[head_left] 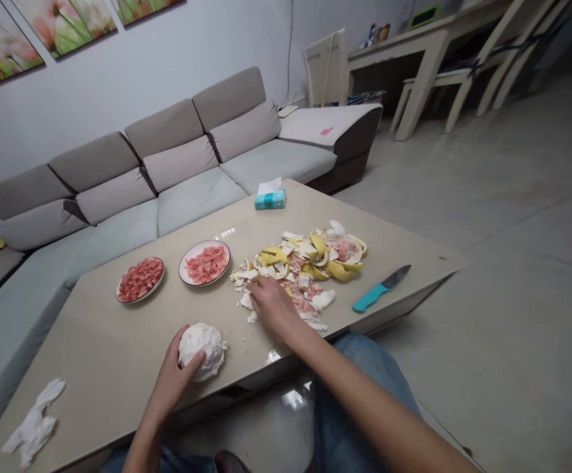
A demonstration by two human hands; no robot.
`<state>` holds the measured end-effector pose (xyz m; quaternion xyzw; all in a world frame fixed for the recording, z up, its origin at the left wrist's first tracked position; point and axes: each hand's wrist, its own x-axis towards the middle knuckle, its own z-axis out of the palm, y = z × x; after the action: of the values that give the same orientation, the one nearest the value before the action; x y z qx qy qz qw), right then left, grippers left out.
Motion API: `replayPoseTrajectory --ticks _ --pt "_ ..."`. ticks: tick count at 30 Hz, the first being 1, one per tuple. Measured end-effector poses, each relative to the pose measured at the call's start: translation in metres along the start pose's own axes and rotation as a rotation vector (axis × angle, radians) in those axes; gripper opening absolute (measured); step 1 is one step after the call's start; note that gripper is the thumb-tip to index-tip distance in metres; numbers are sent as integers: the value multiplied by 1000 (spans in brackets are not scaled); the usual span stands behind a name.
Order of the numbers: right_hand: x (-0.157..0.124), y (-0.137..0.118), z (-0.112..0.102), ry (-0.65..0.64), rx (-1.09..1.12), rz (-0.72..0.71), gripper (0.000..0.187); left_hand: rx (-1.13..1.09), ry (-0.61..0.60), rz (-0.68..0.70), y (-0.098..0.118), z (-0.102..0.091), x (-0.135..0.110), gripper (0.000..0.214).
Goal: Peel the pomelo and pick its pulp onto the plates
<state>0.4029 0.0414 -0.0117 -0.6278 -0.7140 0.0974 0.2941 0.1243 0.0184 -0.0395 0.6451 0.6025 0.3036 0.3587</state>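
A whole pomelo, its yellow rind off and white pith still around it, is near the front edge of the table. My left hand grips it from the left side, thumb across its front. To the right, my right hand is at the near left side of a heap of pomelo peel, yellow rind mixed with white pith and pinkish membrane. Its fingers point down at white scraps; their tips are partly hidden, so I cannot make out whether they pinch a piece.
Two plates, a left plate and a right plate, bear pink pomelo flesh. A turquoise-handled knife lies right of the heap. A tissue pack stands at the far edge; crumpled tissue lies front left. A sofa runs behind the table.
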Motion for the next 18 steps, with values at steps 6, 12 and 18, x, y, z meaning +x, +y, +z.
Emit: replayPoseTrajectory --ticks 6,12,18 --pt "-42 -41 50 -151 332 -117 17 -66 6 -9 5 4 0 67" --pt "-42 -54 53 -193 160 -72 16 -58 34 2 8 13 0 65" --pt "-42 -65 56 -205 -21 -129 18 -15 56 21 12 17 1 63"
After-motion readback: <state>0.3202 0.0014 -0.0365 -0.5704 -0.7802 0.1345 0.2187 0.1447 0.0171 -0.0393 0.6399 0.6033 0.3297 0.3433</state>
